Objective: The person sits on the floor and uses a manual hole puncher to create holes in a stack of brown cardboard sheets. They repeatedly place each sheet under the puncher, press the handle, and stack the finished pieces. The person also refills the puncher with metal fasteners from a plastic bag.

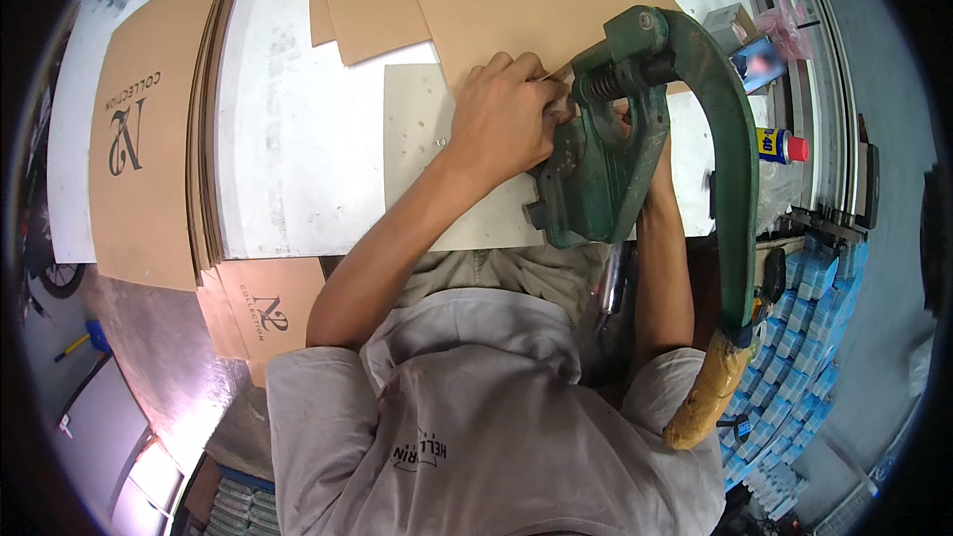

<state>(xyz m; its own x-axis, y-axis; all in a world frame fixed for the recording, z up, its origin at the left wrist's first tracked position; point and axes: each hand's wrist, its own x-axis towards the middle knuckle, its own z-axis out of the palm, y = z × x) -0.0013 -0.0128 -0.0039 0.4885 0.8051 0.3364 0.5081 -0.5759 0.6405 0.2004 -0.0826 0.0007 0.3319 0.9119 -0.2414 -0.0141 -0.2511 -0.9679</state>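
A green hand press (606, 159) with a long curved lever stands at the table's front edge, and yellowish tape wraps the lever's grip (710, 392). My left hand (506, 109) is closed, its fingers curled beside the jaw of the press, over the near edge of a flat brown paper bag (506, 25). What its fingertips pinch is hidden. Behind the press body, only a sliver of my right hand (623, 117) shows, so its fingers cannot be read. No hand is on the lever. A small metal ring (442, 142) lies on a grey board (412, 119) left of my wrist.
More flat brown bags (367, 5) overlap at the far side. A stack of them (149, 129) lies on the left of the white table (288, 139). At right are a red-capped spray can (784, 146) and a small box (730, 28). Blue-wrapped packs (794, 347) stand below.
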